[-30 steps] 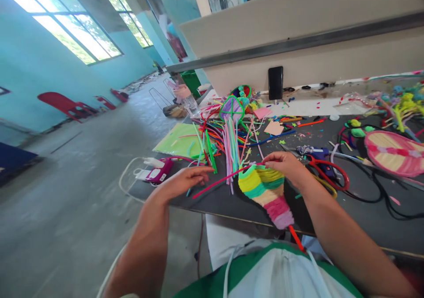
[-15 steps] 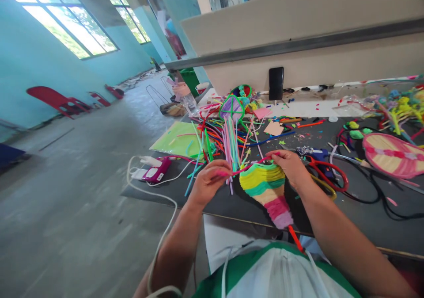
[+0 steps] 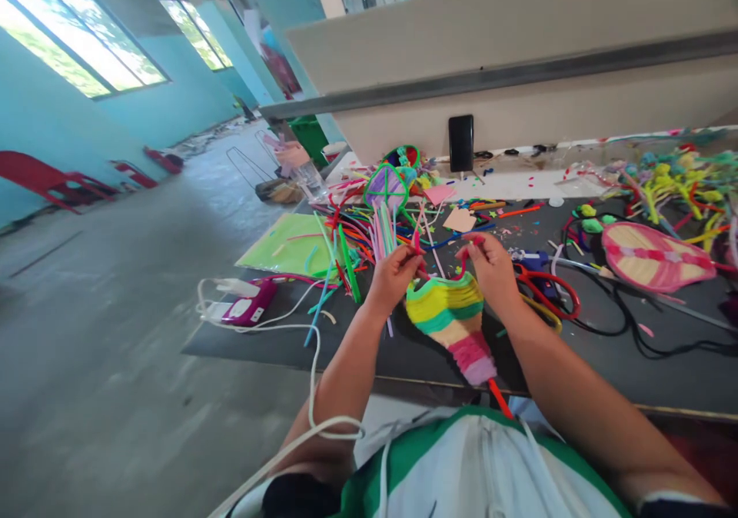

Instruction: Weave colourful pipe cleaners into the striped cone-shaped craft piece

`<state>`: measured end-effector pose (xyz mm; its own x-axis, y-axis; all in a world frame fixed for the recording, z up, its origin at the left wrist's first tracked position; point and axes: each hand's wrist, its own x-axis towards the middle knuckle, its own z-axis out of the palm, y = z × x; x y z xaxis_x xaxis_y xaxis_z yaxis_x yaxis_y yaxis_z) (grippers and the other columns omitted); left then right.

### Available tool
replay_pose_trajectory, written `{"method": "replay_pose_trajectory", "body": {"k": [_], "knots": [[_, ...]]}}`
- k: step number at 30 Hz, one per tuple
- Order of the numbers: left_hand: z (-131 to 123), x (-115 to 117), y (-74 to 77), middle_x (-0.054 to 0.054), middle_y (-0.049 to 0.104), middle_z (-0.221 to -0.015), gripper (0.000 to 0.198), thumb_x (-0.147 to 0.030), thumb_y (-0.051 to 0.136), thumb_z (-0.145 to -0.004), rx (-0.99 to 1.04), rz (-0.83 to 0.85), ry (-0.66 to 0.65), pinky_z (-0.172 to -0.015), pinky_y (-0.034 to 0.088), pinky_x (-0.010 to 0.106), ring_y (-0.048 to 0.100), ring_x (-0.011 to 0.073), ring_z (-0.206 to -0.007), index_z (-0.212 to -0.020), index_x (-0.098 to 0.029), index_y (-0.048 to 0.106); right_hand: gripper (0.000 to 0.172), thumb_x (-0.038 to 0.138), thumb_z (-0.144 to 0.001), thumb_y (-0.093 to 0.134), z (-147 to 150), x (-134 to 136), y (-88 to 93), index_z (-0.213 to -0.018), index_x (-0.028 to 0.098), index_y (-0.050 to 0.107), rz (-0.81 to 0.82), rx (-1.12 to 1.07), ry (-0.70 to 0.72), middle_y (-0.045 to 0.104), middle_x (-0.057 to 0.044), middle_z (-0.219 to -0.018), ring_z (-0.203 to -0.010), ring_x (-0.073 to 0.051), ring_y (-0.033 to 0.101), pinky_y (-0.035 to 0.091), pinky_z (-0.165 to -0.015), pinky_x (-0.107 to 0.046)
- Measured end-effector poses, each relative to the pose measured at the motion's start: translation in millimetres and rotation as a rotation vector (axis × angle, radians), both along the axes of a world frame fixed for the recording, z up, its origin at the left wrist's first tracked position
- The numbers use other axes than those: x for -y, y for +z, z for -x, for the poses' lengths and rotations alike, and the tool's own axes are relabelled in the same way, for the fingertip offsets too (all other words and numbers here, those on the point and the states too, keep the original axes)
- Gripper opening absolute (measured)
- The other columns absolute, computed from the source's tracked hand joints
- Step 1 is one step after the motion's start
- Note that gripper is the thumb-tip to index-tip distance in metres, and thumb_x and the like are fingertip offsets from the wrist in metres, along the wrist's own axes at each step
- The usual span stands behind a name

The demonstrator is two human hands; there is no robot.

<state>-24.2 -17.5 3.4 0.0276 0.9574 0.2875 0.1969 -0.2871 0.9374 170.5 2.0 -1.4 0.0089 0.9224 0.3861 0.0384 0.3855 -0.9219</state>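
Observation:
Between my two hands is a bright pink pipe cleaner (image 3: 416, 240), its ends sticking up and its middle partly hidden near the craft piece. My left hand (image 3: 397, 273) pinches one side of it, while the fingers of my right hand (image 3: 487, 263) pinch the other. Right under them lies a fan-shaped craft piece (image 3: 447, 310) striped in mint, yellow, green, beige, magenta and lilac. A red-orange stem (image 3: 500, 400) runs from its narrow end toward my body, past the table edge. Both hands are just above its wide, scalloped end.
Loose pipe cleaners (image 3: 383, 230) and a green-rimmed purple piece (image 3: 385, 187) lie behind my hands. Red-handled scissors (image 3: 553, 291), black cables and a pink oval piece (image 3: 657, 257) are at right. A magenta power strip (image 3: 250, 303) sits left; its white cord crosses my left forearm. A phone (image 3: 461, 143) leans upright.
My hands have come closer together, and the pink pipe cleaner, almost straight before, is now bent with its ends upward. The view has shifted, so the surroundings appear further left.

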Motion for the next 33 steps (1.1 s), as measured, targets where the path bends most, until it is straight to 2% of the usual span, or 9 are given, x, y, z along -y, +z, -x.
{"method": "replay_pose_trajectory", "body": {"k": [3, 7, 9, 12, 17, 22, 28, 33], "knots": [[-3.4, -0.8, -14.3, 0.000, 0.063, -0.075, 0.020, -0.036, 0.058, -0.086, 0.037, -0.051, 0.018, -0.060, 0.052, 0.022, 0.064, 0.0102, -0.060, -0.091, -0.017, 0.061, 0.023, 0.030, -0.084, 0.053, 10.8, -8.7, 3.6, -0.104, 0.021, 0.055, 0.080, -0.034, 0.069, 0.065, 0.002, -0.070, -0.063, -0.014, 0.059, 0.046, -0.067, -0.028], [-4.4, -1.5, -23.5, 0.000, 0.063, -0.076, 0.019, -0.035, 0.058, -0.086, 0.033, -0.092, 0.030, -0.059, 0.050, 0.022, 0.063, 0.0102, -0.060, -0.091, -0.018, 0.062, 0.013, 0.029, -0.078, 0.059, 30.4, -19.4, 9.2, -0.086, 0.020, 0.058, 0.149, -0.001, 0.107, 0.064, 0.002, -0.062, -0.058, -0.015, 0.060, 0.045, -0.060, -0.027], [-2.8, -0.9, -24.0, 0.000, 0.062, -0.075, 0.018, -0.035, 0.057, -0.087, 0.003, -0.116, 0.060, -0.058, 0.049, 0.022, 0.061, 0.0098, -0.058, -0.092, -0.018, 0.062, 0.012, 0.031, -0.077, 0.060, 38.1, -21.5, 8.1, -0.081, 0.020, 0.061, 0.124, 0.052, 0.120, 0.063, 0.002, -0.060, -0.057, -0.015, 0.060, 0.045, -0.058, -0.026], [-0.6, 0.5, -24.0, -0.002, 0.059, -0.070, 0.017, -0.033, 0.055, -0.088, -0.082, -0.146, 0.097, -0.058, 0.047, 0.021, 0.059, 0.0093, -0.057, -0.088, -0.018, 0.063, 0.017, 0.035, -0.078, 0.060, 45.7, -20.8, -0.1, -0.083, 0.020, 0.066, 0.097, 0.131, 0.122, 0.064, 0.002, -0.062, -0.057, -0.015, 0.059, 0.044, -0.056, -0.026], [-0.1, 0.6, -24.3, 0.001, 0.064, -0.077, 0.017, -0.032, 0.056, -0.088, -0.240, -0.214, 0.183, -0.065, 0.047, 0.022, 0.061, 0.0118, -0.067, -0.089, -0.018, 0.065, 0.019, 0.033, -0.079, 0.059, 51.0, -16.7, -11.9, -0.088, 0.021, 0.070, 0.072, 0.092, 0.160, 0.069, -0.001, -0.074, -0.061, -0.015, 0.060, 0.046, -0.059, -0.027], [-1.5, 0.9, -21.7, 0.003, 0.067, -0.082, 0.017, -0.028, 0.052, -0.089, -0.330, -0.245, 0.201, -0.067, 0.046, 0.022, 0.062, 0.0134, -0.074, -0.089, -0.018, 0.065, 0.017, 0.032, -0.079, 0.060, 51.3, -14.3, -5.7, -0.087, 0.021, 0.070, 0.035, 0.052, 0.164, 0.069, -0.001, -0.077, -0.064, -0.015, 0.059, 0.044, -0.057, -0.025], [-2.8, 2.6, -18.7, 0.002, 0.066, -0.078, 0.017, -0.026, 0.050, -0.088, -0.353, -0.218, 0.193, -0.064, 0.046, 0.021, 0.062, 0.0128, -0.072, -0.087, -0.018, 0.065, 0.019, 0.033, -0.076, 0.065, 51.3, -12.6, 1.7, -0.089, 0.021, 0.071, 0.087, -0.013, 0.166, 0.071, -0.002, -0.080, -0.070, -0.016, 0.062, 0.047, -0.063, -0.027], [-3.1, 2.8, -19.1, 0.002, 0.066, -0.077, 0.017, -0.027, 0.050, -0.089, -0.318, -0.217, 0.167, -0.064, 0.047, 0.021, 0.061, 0.0124, -0.070, -0.088, -0.019, 0.065, 0.021, 0.036, -0.073, 0.067, 52.5, -13.8, -0.8, -0.087, 0.020, 0.072, 0.144, -0.052, 0.182, 0.069, -0.001, -0.074, -0.062, -0.015, 0.059, 0.047, -0.058, -0.027]]}}
